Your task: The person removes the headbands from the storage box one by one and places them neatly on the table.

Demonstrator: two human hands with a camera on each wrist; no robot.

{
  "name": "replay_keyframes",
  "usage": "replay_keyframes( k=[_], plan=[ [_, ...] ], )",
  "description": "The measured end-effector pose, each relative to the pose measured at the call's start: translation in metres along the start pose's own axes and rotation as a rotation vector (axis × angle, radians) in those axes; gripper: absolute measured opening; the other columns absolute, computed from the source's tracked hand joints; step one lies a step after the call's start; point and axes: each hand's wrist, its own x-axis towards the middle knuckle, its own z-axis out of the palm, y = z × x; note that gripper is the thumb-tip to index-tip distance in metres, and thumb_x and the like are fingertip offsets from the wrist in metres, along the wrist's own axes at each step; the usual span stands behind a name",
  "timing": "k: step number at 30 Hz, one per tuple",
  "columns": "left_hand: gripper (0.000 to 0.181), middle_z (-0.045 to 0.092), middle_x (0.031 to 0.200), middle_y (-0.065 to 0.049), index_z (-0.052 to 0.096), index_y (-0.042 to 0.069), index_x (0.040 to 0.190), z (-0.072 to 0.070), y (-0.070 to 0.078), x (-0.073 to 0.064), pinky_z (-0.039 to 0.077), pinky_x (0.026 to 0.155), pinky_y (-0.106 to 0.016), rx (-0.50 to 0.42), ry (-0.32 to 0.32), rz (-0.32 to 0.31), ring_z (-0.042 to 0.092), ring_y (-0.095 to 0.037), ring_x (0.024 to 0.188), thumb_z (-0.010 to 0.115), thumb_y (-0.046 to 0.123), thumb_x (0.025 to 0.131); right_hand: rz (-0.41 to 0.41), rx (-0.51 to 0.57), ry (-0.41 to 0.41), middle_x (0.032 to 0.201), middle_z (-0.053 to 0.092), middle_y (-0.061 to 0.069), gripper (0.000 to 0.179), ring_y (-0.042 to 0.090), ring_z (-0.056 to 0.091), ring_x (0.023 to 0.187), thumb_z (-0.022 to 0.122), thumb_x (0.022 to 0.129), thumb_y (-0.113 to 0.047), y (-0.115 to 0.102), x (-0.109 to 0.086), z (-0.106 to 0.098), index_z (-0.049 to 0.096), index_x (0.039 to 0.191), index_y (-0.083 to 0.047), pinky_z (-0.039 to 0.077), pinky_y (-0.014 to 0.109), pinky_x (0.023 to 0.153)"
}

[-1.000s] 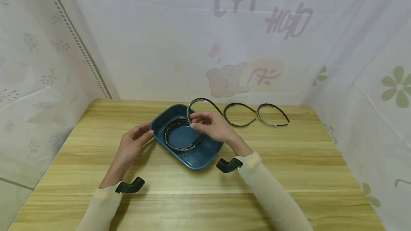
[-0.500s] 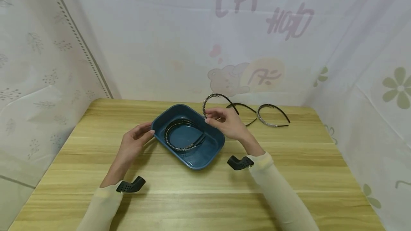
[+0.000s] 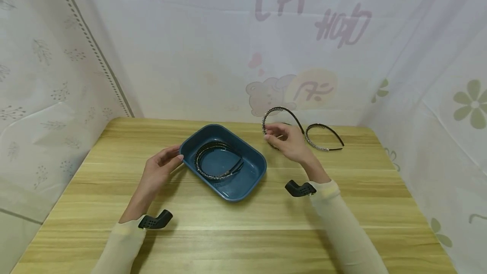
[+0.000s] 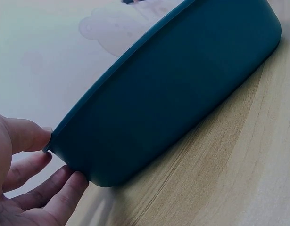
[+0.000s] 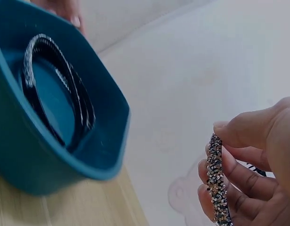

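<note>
My left hand (image 3: 157, 169) pinches the left rim of a blue plastic basin (image 3: 237, 193), thumb over the edge and fingers against the outer wall, as the left wrist view shows. Several dark glittery headbands (image 3: 199, 165) lie nested inside the basin. To the right of it, my right hand (image 3: 292, 143) holds a toothed headband (image 5: 215, 181) by its sequin-covered side between thumb and fingers, raised above the table. A silvery headband (image 3: 313, 143) lies on the table beyond that hand. Another black headband is mostly hidden behind the right hand.
The wood-grain table (image 3: 228, 244) meets a pale printed cloth backdrop (image 3: 182, 54) at its back edge, with cloth at both sides. A black camera mount (image 3: 156, 220) sits on the left wrist, and a matching mount (image 3: 300, 188) on the right.
My right hand has moved right, carrying the headband from above the basin to over the table near the other headbands. The left hand stays at the basin's rim.
</note>
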Motion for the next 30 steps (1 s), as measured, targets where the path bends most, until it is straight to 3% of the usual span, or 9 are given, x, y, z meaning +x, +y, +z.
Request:
replay_keyframes(
  k=[12, 18, 23, 30],
  plan=[
    [0.053, 0.057, 0.140, -0.015, 0.052, 0.005, 0.148, 0.001, -0.001, 0.000, 0.051, 0.093, -0.008, -0.009, 0.002, 0.001, 0.059, 0.005, 0.110, 0.064, 0.031, 0.103, 0.067, -0.090, 0.051, 0.118, 0.072, 0.014, 0.039, 0.028, 0.068, 0.105, 0.066, 0.102, -0.026, 0.024, -0.008, -0.033, 0.065, 0.136, -0.008, 0.057, 0.032, 0.086],
    [0.053, 0.057, 0.140, -0.014, 0.052, 0.005, 0.149, 0.000, -0.001, 0.001, 0.052, 0.093, -0.008, -0.015, -0.004, 0.009, 0.059, 0.005, 0.110, 0.063, 0.030, 0.103, 0.106, -0.128, 0.080, 0.122, 0.071, 0.015, 0.040, 0.029, 0.068, 0.107, 0.065, 0.103, -0.029, 0.035, -0.013, -0.051, 0.064, 0.138, -0.009, 0.054, 0.022, 0.078],
    [0.053, 0.057, 0.141, -0.014, 0.051, 0.004, 0.149, 0.000, 0.000, 0.001, 0.052, 0.093, -0.008, -0.018, -0.005, 0.000, 0.059, 0.006, 0.110, 0.064, 0.030, 0.103, 0.125, -0.143, 0.128, 0.123, 0.070, 0.017, 0.041, 0.029, 0.065, 0.109, 0.064, 0.103, -0.029, 0.049, -0.015, -0.064, 0.064, 0.138, -0.008, 0.051, 0.015, 0.083],
    [0.054, 0.054, 0.146, -0.019, 0.050, 0.006, 0.150, 0.000, 0.000, 0.000, 0.051, 0.093, -0.008, -0.010, -0.008, -0.010, 0.059, 0.006, 0.110, 0.063, 0.031, 0.103, 0.134, -0.202, 0.198, 0.118, 0.070, 0.019, 0.039, 0.014, 0.064, 0.099, 0.065, 0.103, -0.024, 0.066, -0.022, -0.083, 0.064, 0.137, -0.006, 0.049, 0.010, 0.080]
  ],
)
